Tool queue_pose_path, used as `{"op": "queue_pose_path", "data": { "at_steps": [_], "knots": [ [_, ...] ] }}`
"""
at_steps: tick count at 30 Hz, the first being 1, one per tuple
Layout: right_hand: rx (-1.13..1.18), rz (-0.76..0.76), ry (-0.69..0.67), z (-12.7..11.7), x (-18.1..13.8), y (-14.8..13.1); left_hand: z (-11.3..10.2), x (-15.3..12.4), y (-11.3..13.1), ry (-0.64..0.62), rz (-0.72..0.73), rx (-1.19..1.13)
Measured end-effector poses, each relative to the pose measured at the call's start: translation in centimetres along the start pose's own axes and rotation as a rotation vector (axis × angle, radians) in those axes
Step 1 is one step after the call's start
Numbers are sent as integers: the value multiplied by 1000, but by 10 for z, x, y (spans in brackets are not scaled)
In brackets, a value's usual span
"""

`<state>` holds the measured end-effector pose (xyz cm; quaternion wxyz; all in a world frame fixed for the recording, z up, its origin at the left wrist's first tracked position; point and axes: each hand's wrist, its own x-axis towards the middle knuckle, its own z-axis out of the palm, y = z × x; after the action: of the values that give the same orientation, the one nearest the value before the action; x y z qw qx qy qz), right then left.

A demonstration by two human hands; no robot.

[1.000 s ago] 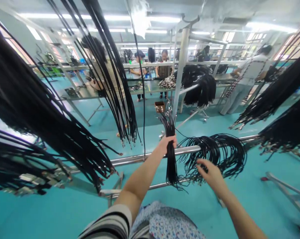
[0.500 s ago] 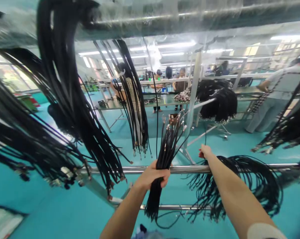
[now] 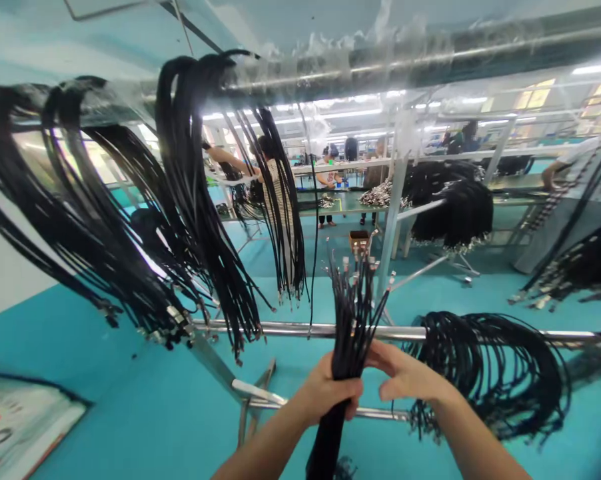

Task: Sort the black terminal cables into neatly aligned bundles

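A bundle of black cables (image 3: pixel 348 360) with small metal-coloured connectors at its upper ends stands nearly upright before me. My left hand (image 3: pixel 330 390) is wrapped round it, thumb across the front. Close on the right, my right hand (image 3: pixel 405 373) reaches to the bundle, its thumb apart from its fingers. The tips of those fingers are hidden behind the cables. Farther right, looped black cables (image 3: pixel 500 367) hang over the lower metal rail (image 3: pixel 290 329).
Thick bunches of black cables (image 3: pixel 195 173) hang at left from the plastic-wrapped upper bar (image 3: pixel 360 73). A rack post (image 3: pixel 395 213) rises beyond my hands. Behind it are a cable pile (image 3: pixel 450 203), a cardboard box (image 3: pixel 359 240) and several people at tables.
My right hand has come from over the rail at right to the bundle, its pinched fingers now spread. My left hand and the bundle have shifted slightly right and down in view.
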<state>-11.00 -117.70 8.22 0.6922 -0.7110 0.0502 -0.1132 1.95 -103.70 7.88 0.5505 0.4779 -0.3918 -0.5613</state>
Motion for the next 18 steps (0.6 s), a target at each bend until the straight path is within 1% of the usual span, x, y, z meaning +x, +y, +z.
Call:
{"op": "queue_pose_path", "data": {
  "at_steps": [1,2,4,5,6,8,10,12,14,16,17,18],
  "knots": [
    [109,-26,120,25,-10,-3,9,-1,-4,-25,5,51],
    [175,-18,294,49,-17,-5,17,-3,-9,-49,16,97],
    [219,78,664,90,-24,-7,28,-13,-22,-81,37,162],
    [204,136,808,108,-26,-6,31,-21,-29,-106,37,186],
    [175,181,923,125,-27,-5,31,-30,-36,-147,29,204],
    [94,217,1092,156,-29,1,24,-53,-51,-270,-20,205],
    [-15,179,1224,188,-32,9,9,-77,-64,-375,-78,114],
    [-125,116,1326,221,-36,14,-10,-98,-74,-468,-158,-73],
    [-206,71,1349,252,-40,13,-28,-113,-77,-589,-273,-298],
    [-246,63,1327,283,-47,8,-40,-120,-70,-701,-378,-483],
    [-249,77,1304,297,-50,4,-42,-122,-62,-735,-389,-549],
    [-240,94,1283,311,-54,0,-42,-124,-52,-767,-370,-591]
  ]
}}
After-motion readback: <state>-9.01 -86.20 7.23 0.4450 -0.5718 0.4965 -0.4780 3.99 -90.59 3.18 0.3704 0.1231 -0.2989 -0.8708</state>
